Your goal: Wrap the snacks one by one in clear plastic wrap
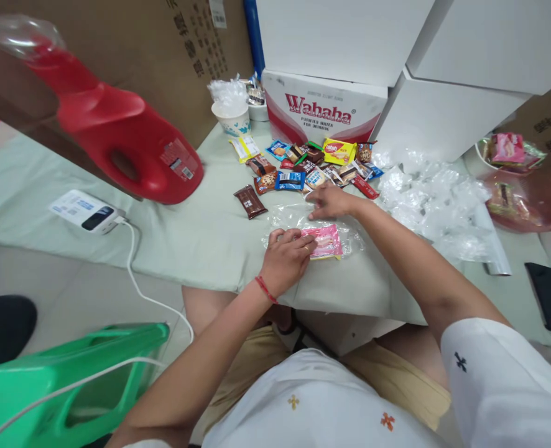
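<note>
Pink packet (328, 241); 1 cup (234, 123) (holding plastic (229, 94))

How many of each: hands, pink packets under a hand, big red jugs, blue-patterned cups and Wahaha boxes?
Hands: 2 (left hand, right hand)
Pink packet under a hand: 1
Big red jug: 1
Blue-patterned cup: 1
Wahaha box: 1
Total: 6

Pink packet (329, 239): small, shiny, lying flat, left part hidden; yellow strip along near edge
Film (282, 218): clear, glossy, wrinkled, spread flat
Packet spot: near side of film; on it or inside, can't tell
Snacks (290, 180): blue, brown, red, yellow wrappers; loose overlapping heap just beyond film, one brown off left
</note>
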The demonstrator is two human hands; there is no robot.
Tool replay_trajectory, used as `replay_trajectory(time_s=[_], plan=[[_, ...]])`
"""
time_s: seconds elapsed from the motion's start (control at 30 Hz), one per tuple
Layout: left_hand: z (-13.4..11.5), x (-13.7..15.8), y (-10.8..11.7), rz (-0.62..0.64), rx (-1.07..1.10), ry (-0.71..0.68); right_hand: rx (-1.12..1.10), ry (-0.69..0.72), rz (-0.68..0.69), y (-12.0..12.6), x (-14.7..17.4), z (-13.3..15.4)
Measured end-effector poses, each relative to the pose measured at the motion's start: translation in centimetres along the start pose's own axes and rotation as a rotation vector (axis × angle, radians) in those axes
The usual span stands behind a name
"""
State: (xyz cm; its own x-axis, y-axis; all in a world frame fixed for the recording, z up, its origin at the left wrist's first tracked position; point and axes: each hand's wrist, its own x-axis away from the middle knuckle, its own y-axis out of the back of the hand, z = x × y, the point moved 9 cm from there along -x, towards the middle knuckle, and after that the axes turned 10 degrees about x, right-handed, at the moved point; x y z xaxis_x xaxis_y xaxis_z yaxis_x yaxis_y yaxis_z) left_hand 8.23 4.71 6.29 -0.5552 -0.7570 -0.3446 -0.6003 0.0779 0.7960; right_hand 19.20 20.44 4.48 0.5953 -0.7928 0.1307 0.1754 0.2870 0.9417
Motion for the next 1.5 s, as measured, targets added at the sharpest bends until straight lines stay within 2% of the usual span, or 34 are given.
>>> replay_trajectory(time_s=[0.07, 0.17, 0.3, 0.43, 0.53, 0.57, 0.63, 0.7, 0.77, 0.83, 0.93, 0.97, 1.07, 1.17, 1.3, 1.33, 1.4, 1.5], plan=[[0.0, 0.0, -0.1, 0.003, -0.013, 0.009, -0.129, 0.010, 0.110, -0.1, -0.7, 0.3], [0.0, 0.2, -0.3, 0.009, -0.044, 0.015, -0.248, 0.085, 0.206, 1.1, 0.3, 2.0], [0.0, 0.2, -0.4, 0.026, -0.051, 0.028, -0.147, 0.164, 0.103, 2.3, 4.3, 5.0], [0.6, 0.3, -0.9, 0.047, 0.033, 0.059, -0.068, 0.216, 0.009, -0.8, 9.1, 8.1], [1.6, 1.2, -0.8, 0.048, 0.269, 0.059, 0.030, 0.180, -0.036, -3.5, 11.3, 9.0], [2.2, 1.7, -0.4, 0.019, 0.374, 0.076, 0.072, 0.162, -0.041, -4.2, 11.7, 9.1], [4.8, 2.9, 1.4, -0.140, 0.538, 0.192, 0.148, 0.138, -0.031, -5.0, 12.0, 9.2], [8.2, 4.1, 3.7, -0.371, 0.586, 0.368, 0.186, 0.134, -0.020, -5.3, 12.0, 9.3], [10.7, 4.2, 5.1, -0.487, 0.578, 0.465, 0.192, 0.143, -0.024, -5.2, 11.8, 9.3], [11.9, 2.5, 4.8, -0.411, 0.629, 0.453, 0.186, 0.158, -0.039, -5.1, 11.7, 9.3], [12.3, -0.3, 2.7, -0.169, 0.766, 0.431, 0.164, 0.172, -0.068, -5.0, 11.7, 9.0], [12.3, -0.8, 2.4, -0.124, 0.780, 0.430, 0.150, 0.175, -0.076, -5.1, 11.7, 8.9], [12.5, -0.3, 3.6, -0.139, 0.720, 0.399, 0.089, 0.179, -0.098, -5.1, 11.9, 8.7], [13.4, 2.5, 5.6, -0.202, 0.665, 0.393, 0.052, 0.186, -0.114, -5.1, 12.0, 8.6], [15.6, 6.7, 7.8, -0.442, 0.627, 0.523, 0.071, 0.186, -0.121, -5.2, 12.0, 8.7], [15.7, 7.1, 7.7, -0.478, 0.599, 0.556, 0.077, 0.186, -0.123, -5.2, 12.1, 8.8], [15.3, 6.8, 6.8, -0.469, 0.502, 0.609, 0.089, 0.195, -0.132, -5.1, 12.3, 9.2], [13.3, 5.0, 4.8, -0.347, 0.315, 0.616, 0.115, 0.214, -0.166, -4.8, 13.0, 9.9]])
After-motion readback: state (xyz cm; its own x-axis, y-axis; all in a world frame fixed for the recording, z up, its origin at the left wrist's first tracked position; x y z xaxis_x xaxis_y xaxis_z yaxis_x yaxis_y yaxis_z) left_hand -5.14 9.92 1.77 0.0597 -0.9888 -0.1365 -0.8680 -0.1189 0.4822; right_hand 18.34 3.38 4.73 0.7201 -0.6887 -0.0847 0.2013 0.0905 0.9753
